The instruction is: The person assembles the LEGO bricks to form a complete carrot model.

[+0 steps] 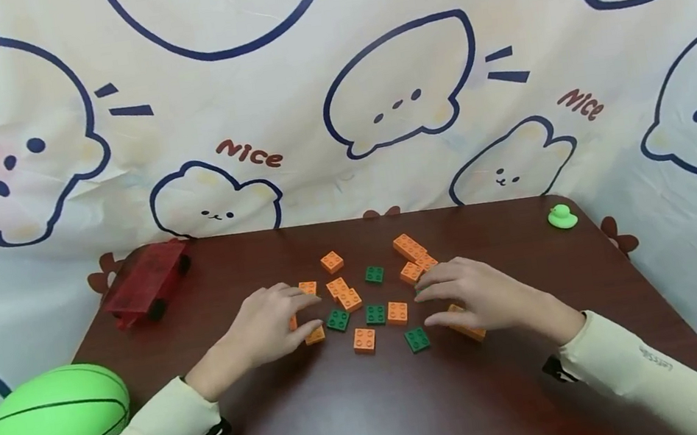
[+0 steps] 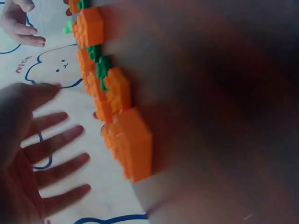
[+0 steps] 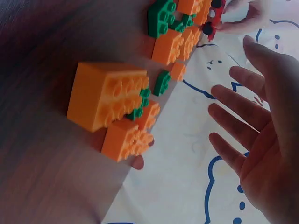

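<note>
Several orange and green toy building bricks lie scattered between my two hands. My left hand [image 1: 267, 323] hovers over orange bricks at the left of the group, fingers spread and apart from the orange brick [image 2: 135, 144] nearest its wrist. On the other side, my right hand [image 1: 470, 295] is held above a long orange brick [image 3: 105, 95], partly covering it in the head view. Its fingers are extended, with nothing between them. Among the bricks in the middle are a green brick [image 1: 375, 315] and an orange brick [image 1: 364, 341].
A dark brown table [image 1: 364, 423] carries everything. At its back left stands a red toy car [image 1: 149, 281], with a green ball [image 1: 53, 430] at the front left. A small green duck [image 1: 562, 216] sits at the back right. A printed cloth [image 1: 304, 90] hangs behind.
</note>
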Available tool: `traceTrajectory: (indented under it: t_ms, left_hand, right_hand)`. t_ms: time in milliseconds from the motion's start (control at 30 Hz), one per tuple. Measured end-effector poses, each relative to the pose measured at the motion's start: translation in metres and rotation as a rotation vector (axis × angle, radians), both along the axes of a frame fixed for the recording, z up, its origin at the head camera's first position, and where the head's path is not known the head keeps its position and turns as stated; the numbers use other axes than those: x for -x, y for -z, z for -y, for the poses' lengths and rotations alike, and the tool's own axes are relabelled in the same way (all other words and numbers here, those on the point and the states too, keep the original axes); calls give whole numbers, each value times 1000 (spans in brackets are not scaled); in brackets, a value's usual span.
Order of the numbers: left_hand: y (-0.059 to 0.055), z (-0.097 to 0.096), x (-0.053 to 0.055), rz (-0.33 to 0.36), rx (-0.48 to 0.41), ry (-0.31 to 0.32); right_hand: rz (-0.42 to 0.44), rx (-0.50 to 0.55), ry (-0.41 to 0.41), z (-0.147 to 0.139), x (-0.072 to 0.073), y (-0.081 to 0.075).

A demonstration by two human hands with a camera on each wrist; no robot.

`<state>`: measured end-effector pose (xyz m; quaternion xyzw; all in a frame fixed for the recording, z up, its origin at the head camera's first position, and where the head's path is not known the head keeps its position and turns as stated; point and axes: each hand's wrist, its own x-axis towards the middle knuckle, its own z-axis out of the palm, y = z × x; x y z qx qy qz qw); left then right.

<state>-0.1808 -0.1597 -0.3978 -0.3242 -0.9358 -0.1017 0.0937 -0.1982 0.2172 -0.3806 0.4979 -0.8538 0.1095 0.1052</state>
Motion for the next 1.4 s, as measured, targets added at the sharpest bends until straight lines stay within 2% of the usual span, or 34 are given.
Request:
traceTrajectory:
  t_ms: [67,133,233,467,633,800,933,1033,1100,1200,1300,1400]
  left_hand:
    - [3,4,-2,53,19,-59]
    - [7,9,-5,99,32,-85]
    - [15,9,-9,133,61,-66]
    - [26,-5,-15,45,121,12]
    - [29,-15,-29,-17,122,8]
    - [28,-22,-47,7,97,-11]
    - [25,-29,-64,105,79,28]
    - [23,-38,-76,254,63,77]
    - [23,-45,-81,352,57,105]
    - [21,-54,-81,439,61,128]
    - [22,-64,-76,466,51,142]
    - [24,-74,-68,459,45,147]
  right_hand:
    - [41,-20,10,6,-1,0]
    - [80,-34,18,11,-2,1]
    - [115,-50,19,14,-4,5]
    - [77,-71,57,15,1,11]
    - [69,-62,189,7,10,8]
    - [113,-15,364,-9,25,2]
    - [207,-16,495,-17,38,1]
    - [329,-46,549,-21,42,2]
    - [391,-89,550,-23,38,4]
    - [424,-175,534,-24,28,8]
    - [415,-265,544,-27,13,12]
    - [419,-293,584,-31,0,20]
